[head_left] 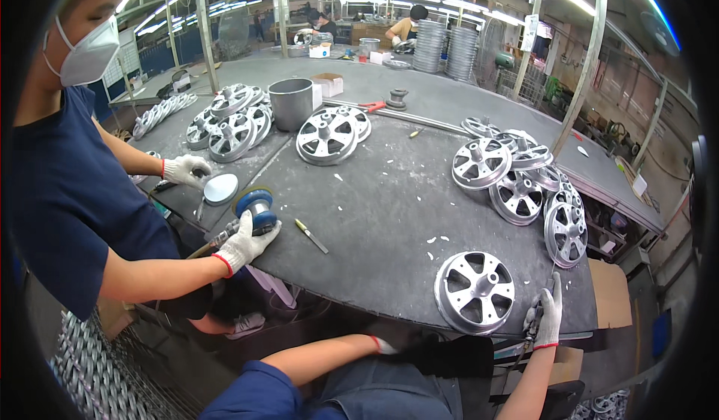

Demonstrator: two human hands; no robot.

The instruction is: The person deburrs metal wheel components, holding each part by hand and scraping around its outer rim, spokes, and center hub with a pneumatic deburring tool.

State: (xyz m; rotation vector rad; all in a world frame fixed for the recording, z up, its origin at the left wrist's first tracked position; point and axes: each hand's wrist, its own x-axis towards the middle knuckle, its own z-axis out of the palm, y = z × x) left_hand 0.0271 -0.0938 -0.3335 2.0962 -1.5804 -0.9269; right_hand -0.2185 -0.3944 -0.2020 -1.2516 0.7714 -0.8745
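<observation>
My right hand [551, 316], in a white knit glove with a red cuff edge, is closed around a dark metal hand-held air tool [532, 319] at the table's front edge. Left of it, a silver spoked wheel [475, 292] lies on the table with its hub facing up. Only part of my left hand [384, 346] shows, low at the table edge beside a black cloth [442, 364]; its glove has a red cuff edge and its fingers are hidden.
At left, a masked co-worker grips a sander with a blue disc [256, 209]. A yellow-handled file [311, 235] lies nearby. More silver wheels [517, 195] pile up at right. A grey pot [292, 105] stands farther back on the dark table [359, 233]. Cardboard [610, 294] sits beyond the right edge.
</observation>
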